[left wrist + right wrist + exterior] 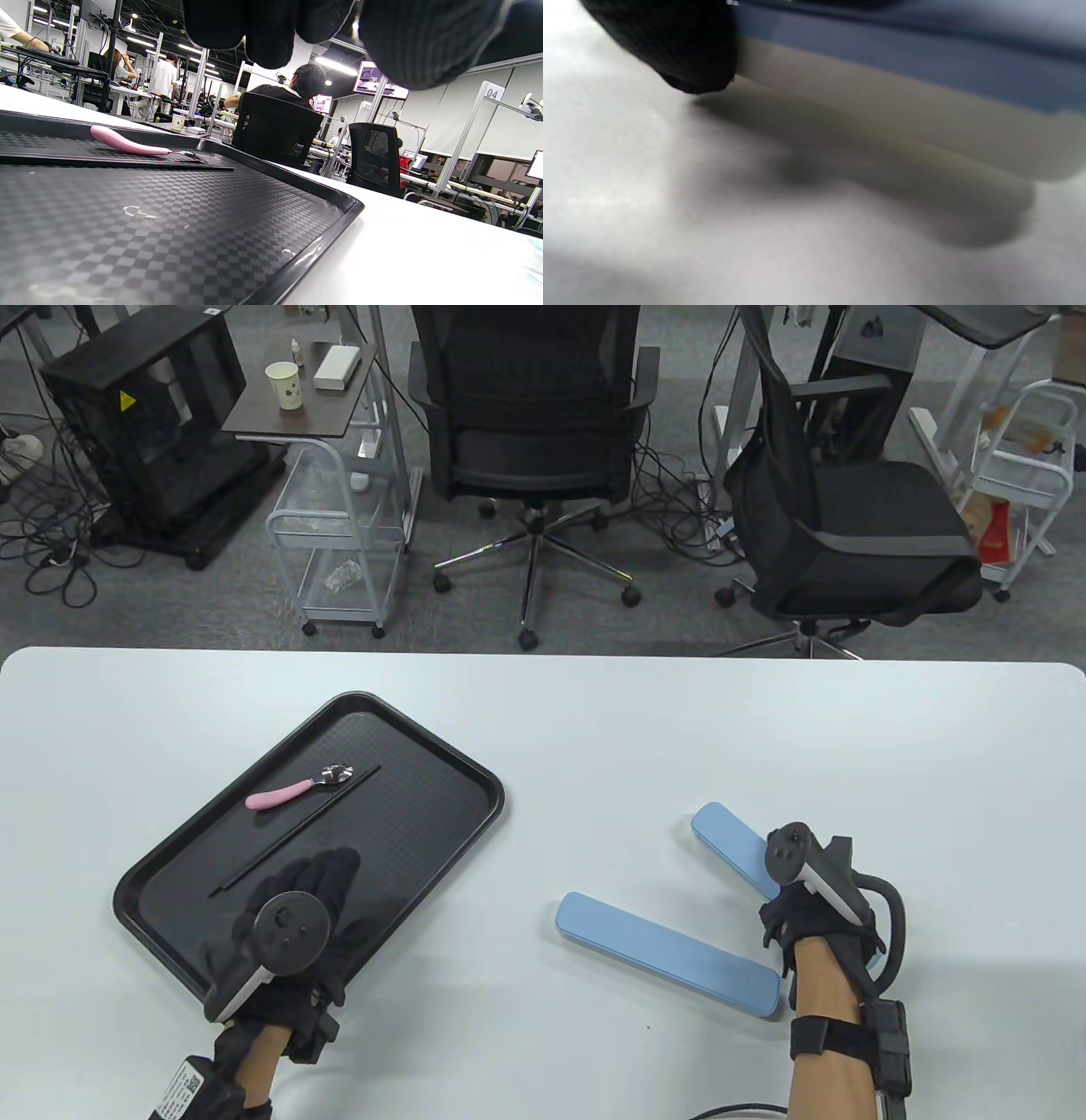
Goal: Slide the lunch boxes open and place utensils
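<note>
Fingers (335, 869) of the left hand (293, 929) lie stretched forward, roughly flat, over the near part of the black tray (441, 746), holding nothing; in the left wrist view the fingertips (263, 29) hang at the top edge above the tray floor (169, 220), whether touching it I can't tell. Right hand (814, 912) sits on the near end of the farther blue lunch box (731, 845). Its fingers are under the tracker in the table view, so their spread is unreadable; the blurred right wrist view shows one gloved fingertip (683, 51) against the box's side (903, 110), box lifted slightly off the table with a shadow beneath. Grip looks like a hold on the box, how tight unknown.

Second blue lunch box (668, 954) lies closed on the white table (594, 712), just left of the right wrist, angled, with its right end near the forearm. The two boxes are apart and splay out like a V.

On the tray: pink-handled spoon (301, 787) with its metal bowl toward the far side, and black chopsticks (297, 830) lying diagonally just beside it, near end close to the left fingertips. Both are ahead of the left hand, untouched.

Beyond the table: two black office chairs (530, 415), a wire cart (339, 543), and a side table with a paper cup (284, 384).
</note>
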